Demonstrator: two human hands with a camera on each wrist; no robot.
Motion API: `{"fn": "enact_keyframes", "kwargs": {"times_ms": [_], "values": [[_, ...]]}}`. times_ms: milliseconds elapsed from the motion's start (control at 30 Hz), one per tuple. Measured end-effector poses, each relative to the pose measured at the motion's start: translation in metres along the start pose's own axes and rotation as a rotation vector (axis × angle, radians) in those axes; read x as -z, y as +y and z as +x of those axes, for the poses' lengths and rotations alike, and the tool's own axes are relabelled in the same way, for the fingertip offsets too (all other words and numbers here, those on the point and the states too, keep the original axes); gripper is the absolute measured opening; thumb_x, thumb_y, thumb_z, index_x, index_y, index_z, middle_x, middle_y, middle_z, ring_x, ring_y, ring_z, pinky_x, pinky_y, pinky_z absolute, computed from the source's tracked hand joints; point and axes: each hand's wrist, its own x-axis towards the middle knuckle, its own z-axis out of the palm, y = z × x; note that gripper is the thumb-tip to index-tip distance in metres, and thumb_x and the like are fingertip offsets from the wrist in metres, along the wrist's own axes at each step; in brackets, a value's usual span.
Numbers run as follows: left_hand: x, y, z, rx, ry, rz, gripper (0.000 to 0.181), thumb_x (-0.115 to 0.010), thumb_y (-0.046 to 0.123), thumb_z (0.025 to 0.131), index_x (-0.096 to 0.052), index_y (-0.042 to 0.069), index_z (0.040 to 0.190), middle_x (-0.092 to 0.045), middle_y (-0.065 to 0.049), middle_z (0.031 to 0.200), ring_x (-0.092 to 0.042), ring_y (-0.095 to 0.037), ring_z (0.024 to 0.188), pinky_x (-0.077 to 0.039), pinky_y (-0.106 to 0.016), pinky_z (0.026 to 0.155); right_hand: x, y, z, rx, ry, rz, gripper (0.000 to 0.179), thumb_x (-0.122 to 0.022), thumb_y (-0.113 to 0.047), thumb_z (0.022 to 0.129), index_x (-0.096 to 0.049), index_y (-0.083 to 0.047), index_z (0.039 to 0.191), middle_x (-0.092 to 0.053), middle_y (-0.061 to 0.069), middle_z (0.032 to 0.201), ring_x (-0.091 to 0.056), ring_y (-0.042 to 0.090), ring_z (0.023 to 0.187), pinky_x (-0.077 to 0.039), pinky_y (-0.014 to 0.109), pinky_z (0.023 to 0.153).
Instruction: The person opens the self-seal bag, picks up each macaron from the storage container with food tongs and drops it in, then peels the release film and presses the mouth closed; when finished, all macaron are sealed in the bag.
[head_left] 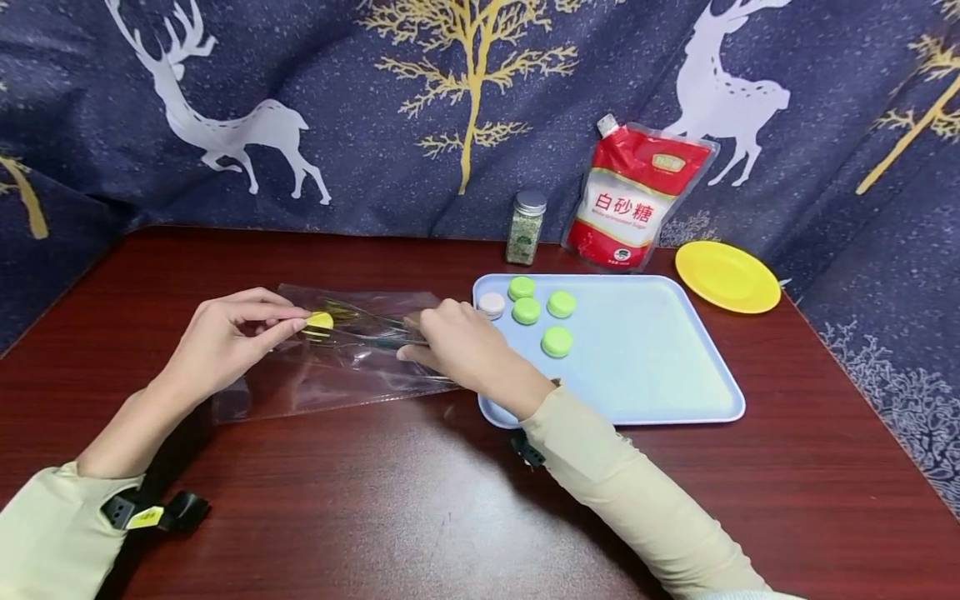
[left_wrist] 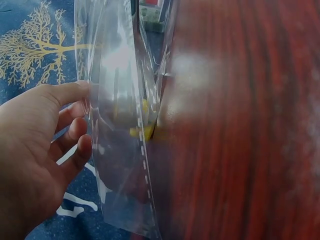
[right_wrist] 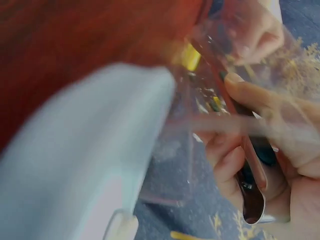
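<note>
A clear plastic bag (head_left: 330,396) lies across the left half of the table. My left hand (head_left: 232,337) pinches its edge between thumb and fingers, beside a yellow macaron (head_left: 320,320). In the left wrist view the bag (left_wrist: 122,195) stands partly spread, with yellow showing through the film. My right hand (head_left: 465,346) grips metal tongs (right_wrist: 253,205) with dark green pads. The tongs reach leftward among the film, their tips at the macaron, yellow also in the right wrist view. Glare on the plastic partly hides the tips.
Right of the bag, a pale blue tray (head_left: 645,367) bears several green macarons (head_left: 557,342) and a whitish macaron (head_left: 491,305). Behind stand a spice jar (head_left: 526,229) and a red sugar pouch (head_left: 633,196). A yellow plate (head_left: 727,277) lies back right, before a patterned cloth.
</note>
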Motion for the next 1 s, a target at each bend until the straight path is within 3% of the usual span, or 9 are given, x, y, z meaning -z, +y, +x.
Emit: {"fn": "enact_keyframes", "kwargs": {"times_ms": [133,267,533,600,667,767,1000], "values": [[0.0,-0.001,-0.001,-0.013,0.019,0.011,0.02,-0.076,-0.004,0.072,-0.075,0.009,0.087,-0.065,0.004,0.084,-0.051,-0.001,0.067,-0.035,-0.016,0.051,0.011,0.009,-0.013,0.006,-0.011,0.015,0.023,-0.066,-0.037,0.086,-0.06,-0.016,0.077,-0.048,-0.003,0.055,-0.052,0.013,0.056,-0.042,0.031,0.051],[0.001,-0.002,-0.004,-0.009,0.034,0.0,0.021,-0.076,-0.006,0.071,-0.075,0.009,0.086,-0.065,0.003,0.083,-0.051,-0.001,0.067,-0.035,-0.015,0.052,0.026,0.024,-0.037,0.03,-0.001,0.032,0.023,-0.069,-0.035,0.084,-0.068,-0.012,0.088,-0.059,-0.001,0.066,-0.052,0.015,0.062,-0.043,0.032,0.055],[0.001,-0.002,0.0,0.016,0.024,-0.013,0.017,-0.075,-0.002,0.074,-0.075,0.01,0.086,-0.064,0.005,0.08,-0.047,-0.003,0.061,-0.035,-0.015,0.051,0.078,0.08,-0.113,-0.025,0.094,0.041,0.036,-0.077,-0.026,0.077,-0.07,-0.003,0.104,-0.069,0.004,0.088,-0.058,0.011,0.068,-0.048,0.035,0.065],[0.001,-0.002,0.0,0.021,0.023,-0.015,0.017,-0.075,-0.002,0.075,-0.075,0.011,0.086,-0.064,0.005,0.08,-0.047,-0.003,0.06,-0.035,-0.016,0.051,0.091,0.096,-0.133,-0.034,0.134,0.011,0.037,-0.078,-0.025,0.076,-0.069,-0.004,0.106,-0.066,-0.002,0.073,-0.051,0.005,0.057,-0.046,0.029,0.058],[0.001,-0.001,0.0,0.024,0.024,-0.021,0.017,-0.075,-0.002,0.075,-0.075,0.01,0.086,-0.064,0.004,0.081,-0.046,-0.003,0.061,-0.035,-0.016,0.051,0.1,0.111,-0.151,-0.034,0.175,-0.028,0.038,-0.079,-0.024,0.074,-0.069,-0.006,0.105,-0.052,-0.011,0.058,-0.037,0.0,0.048,-0.037,0.023,0.05],[0.0,0.001,0.0,0.027,0.025,-0.024,0.019,-0.075,-0.005,0.073,-0.075,0.009,0.086,-0.064,0.002,0.081,-0.046,-0.003,0.061,-0.035,-0.016,0.051,0.109,0.13,-0.176,-0.104,0.184,-0.067,0.04,-0.081,-0.026,0.071,-0.07,-0.01,0.106,-0.03,-0.017,0.05,-0.021,-0.001,0.043,-0.025,0.02,0.043],[-0.001,-0.002,-0.001,0.036,0.027,-0.015,0.02,-0.074,-0.011,0.071,-0.074,0.005,0.084,-0.064,-0.003,0.079,-0.045,-0.003,0.06,-0.034,-0.016,0.05,0.115,0.159,-0.211,-0.234,0.149,-0.075,0.041,-0.08,-0.028,0.072,-0.07,-0.009,0.107,-0.026,-0.017,0.05,-0.023,0.0,0.042,-0.023,0.021,0.043]]}}
